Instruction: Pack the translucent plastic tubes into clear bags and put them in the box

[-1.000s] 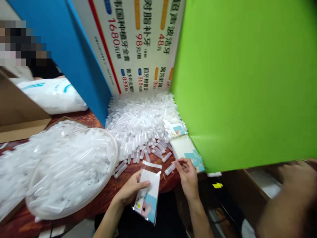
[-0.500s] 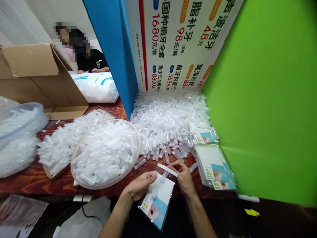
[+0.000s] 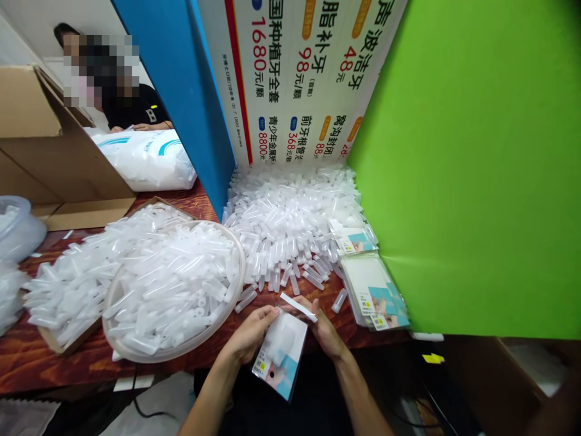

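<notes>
Both hands hold one clear plastic pouch [image 3: 281, 354] with a white and blue printed card inside, at the near edge of the wooden table [image 3: 45, 357]. My left hand [image 3: 249, 332] grips its left side. My right hand [image 3: 324, 330] holds its right side by the open flap with the white strip [image 3: 298, 307]. Something pale and tube-like shows inside the pouch. A big heap of small translucent plastic tubes [image 3: 290, 212] lies just beyond the hands. A stack of matching pouches [image 3: 374, 290] rests to the right.
A round basin [image 3: 172, 284] full of tubes sits to the left, with more tubes in a tray [image 3: 68, 284]. Blue [image 3: 181, 91], printed [image 3: 299, 79] and green [image 3: 476, 163] boards wall the spot. A cardboard box [image 3: 40, 139], a white bag [image 3: 145, 160] and a seated person [image 3: 131, 106] are at the far left.
My right hand left the loose tubes on the table and came to the pouch's flap. The pouch now sits lower between both hands, with something pale inside. The view swung left.
</notes>
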`<state>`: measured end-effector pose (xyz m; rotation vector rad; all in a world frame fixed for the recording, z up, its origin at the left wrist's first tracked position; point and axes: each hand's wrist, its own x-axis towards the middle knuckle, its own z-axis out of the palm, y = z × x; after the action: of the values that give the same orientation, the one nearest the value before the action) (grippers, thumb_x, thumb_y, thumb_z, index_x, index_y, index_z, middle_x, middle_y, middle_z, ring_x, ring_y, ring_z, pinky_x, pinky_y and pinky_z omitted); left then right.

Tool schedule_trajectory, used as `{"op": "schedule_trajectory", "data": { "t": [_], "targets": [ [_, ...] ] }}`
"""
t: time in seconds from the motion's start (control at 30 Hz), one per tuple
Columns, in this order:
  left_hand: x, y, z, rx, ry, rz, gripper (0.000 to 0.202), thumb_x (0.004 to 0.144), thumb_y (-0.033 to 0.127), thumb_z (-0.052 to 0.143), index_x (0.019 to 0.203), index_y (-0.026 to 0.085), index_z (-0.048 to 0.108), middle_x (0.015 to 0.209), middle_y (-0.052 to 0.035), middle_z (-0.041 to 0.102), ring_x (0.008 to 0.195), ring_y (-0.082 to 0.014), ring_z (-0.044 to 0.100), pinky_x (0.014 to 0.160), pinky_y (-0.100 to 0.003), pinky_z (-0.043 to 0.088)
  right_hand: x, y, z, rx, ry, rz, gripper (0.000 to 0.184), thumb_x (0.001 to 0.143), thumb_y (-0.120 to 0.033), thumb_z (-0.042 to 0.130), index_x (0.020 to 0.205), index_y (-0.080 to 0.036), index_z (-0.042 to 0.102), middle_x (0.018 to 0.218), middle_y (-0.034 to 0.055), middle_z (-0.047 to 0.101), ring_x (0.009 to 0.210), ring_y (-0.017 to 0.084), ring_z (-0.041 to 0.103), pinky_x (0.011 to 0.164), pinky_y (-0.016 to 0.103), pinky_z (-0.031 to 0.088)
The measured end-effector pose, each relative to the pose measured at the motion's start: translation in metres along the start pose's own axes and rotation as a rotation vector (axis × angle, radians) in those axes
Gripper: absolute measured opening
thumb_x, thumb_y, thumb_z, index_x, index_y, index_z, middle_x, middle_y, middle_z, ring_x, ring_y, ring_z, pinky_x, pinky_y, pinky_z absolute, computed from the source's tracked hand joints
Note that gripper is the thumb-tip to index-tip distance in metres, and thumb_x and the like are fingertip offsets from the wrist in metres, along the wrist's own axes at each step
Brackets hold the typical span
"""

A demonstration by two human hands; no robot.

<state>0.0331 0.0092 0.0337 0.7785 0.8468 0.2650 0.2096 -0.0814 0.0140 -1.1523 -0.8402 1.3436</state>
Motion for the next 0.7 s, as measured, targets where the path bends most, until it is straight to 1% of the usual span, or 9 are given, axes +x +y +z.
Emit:
{"op": "schedule_trajectory", "data": {
  "t": [0.17, 0.2, 0.27, 0.33, 0.37, 0.47, 0.6, 0.67, 0.7],
  "targets": [
    [0.004, -0.003, -0.002, 0.058, 0.021, 0.042, 0.051, 0.071, 0.061, 0.080, 0.081, 0.015, 0.061, 0.069, 0.0032, 0.059, 0.059, -0.0098, 0.048, 0.056, -0.022, 0.034, -0.007, -0.007, 0.002, 0.016, -0.055, 0.038, 0.094, 0.092, -0.081, 0.008, 0.097, -0.019, 0.079, 0.106, 0.0096, 0.072, 0.103, 0.028, 0.064, 0.094, 0.043, 0.049],
    [0.005, -0.003, -0.002, 0.073, 0.017, 0.050, 0.050, 0.071, 0.061, 0.080, 0.081, 0.016, 0.060, 0.069, 0.0037, 0.059, 0.058, -0.0096, 0.048, 0.055, -0.021, 0.034, -0.008, -0.010, 0.003, -0.020, -0.060, 0.037, 0.090, 0.093, -0.082, 0.015, 0.097, -0.019, 0.080, 0.107, 0.0095, 0.073, 0.103, 0.028, 0.064, 0.095, 0.043, 0.048],
    [0.005, -0.001, 0.002, 0.109, -0.009, 0.064, 0.049, 0.074, 0.061, 0.078, 0.082, 0.016, 0.061, 0.069, 0.0039, 0.060, 0.058, -0.0096, 0.049, 0.054, -0.020, 0.034, -0.012, -0.015, 0.002, -0.138, -0.040, 0.035, 0.068, 0.091, -0.076, 0.045, 0.099, -0.019, 0.080, 0.107, 0.0087, 0.073, 0.102, 0.028, 0.063, 0.094, 0.041, 0.048],
    [0.006, 0.001, 0.008, 0.147, -0.051, 0.074, 0.048, 0.077, 0.062, 0.075, 0.086, 0.016, 0.063, 0.072, 0.0025, 0.063, 0.062, -0.0107, 0.054, 0.055, -0.020, 0.037, -0.023, -0.021, -0.005, -0.245, 0.063, 0.021, 0.047, 0.081, -0.063, 0.071, 0.097, -0.019, 0.079, 0.101, 0.0075, 0.074, 0.098, 0.027, 0.064, 0.091, 0.038, 0.048],
    [0.007, 0.002, 0.012, 0.169, -0.067, 0.077, 0.049, 0.078, 0.063, 0.073, 0.090, 0.016, 0.064, 0.077, 0.0006, 0.066, 0.066, -0.0122, 0.058, 0.057, -0.020, 0.040, -0.034, -0.025, -0.013, -0.279, 0.149, 0.012, 0.043, 0.077, -0.058, 0.077, 0.093, -0.019, 0.079, 0.096, 0.0065, 0.074, 0.094, 0.026, 0.064, 0.088, 0.036, 0.048],
    [0.016, 0.002, 0.023, 0.256, -0.085, 0.102, 0.057, 0.078, 0.071, 0.067, 0.097, 0.017, 0.063, 0.093, -0.0075, 0.074, 0.080, -0.0192, 0.069, 0.068, -0.027, 0.052, -0.089, -0.045, -0.052, -0.377, 0.373, 0.053, 0.036, 0.075, -0.053, 0.078, 0.078, -0.018, 0.072, 0.078, 0.0026, 0.069, 0.078, 0.022, 0.062, 0.075, 0.031, 0.048],
    [0.032, -0.006, 0.037, 0.402, -0.107, 0.167, 0.063, 0.080, 0.078, 0.056, 0.093, 0.017, 0.062, 0.094, -0.0122, 0.076, 0.081, -0.0230, 0.073, 0.073, -0.035, 0.058, -0.190, -0.093, -0.126, -0.645, 0.425, 0.366, 0.028, 0.065, -0.047, 0.078, 0.062, -0.021, 0.068, 0.064, 0.0028, 0.068, 0.065, 0.023, 0.062, 0.062, 0.031, 0.046],
    [0.037, -0.011, 0.045, 0.459, -0.132, 0.188, 0.062, 0.081, 0.077, 0.055, 0.090, 0.017, 0.063, 0.091, -0.0114, 0.076, 0.080, -0.0232, 0.073, 0.071, -0.034, 0.057, -0.228, -0.117, -0.151, -0.800, 0.736, 0.481, 0.024, 0.051, -0.045, 0.078, 0.054, -0.024, 0.065, 0.057, 0.0062, 0.068, 0.061, 0.028, 0.064, 0.059, 0.036, 0.047],
    [0.039, -0.013, 0.050, 0.480, -0.142, 0.199, 0.060, 0.081, 0.076, 0.056, 0.088, 0.017, 0.063, 0.088, -0.0106, 0.076, 0.079, -0.0231, 0.073, 0.071, -0.034, 0.057, -0.239, -0.127, -0.157, -0.872, 0.996, 0.467, 0.024, 0.050, -0.046, 0.075, 0.060, -0.025, 0.069, 0.061, 0.0088, 0.070, 0.063, 0.031, 0.066, 0.058, 0.038, 0.047]
  ]
}}
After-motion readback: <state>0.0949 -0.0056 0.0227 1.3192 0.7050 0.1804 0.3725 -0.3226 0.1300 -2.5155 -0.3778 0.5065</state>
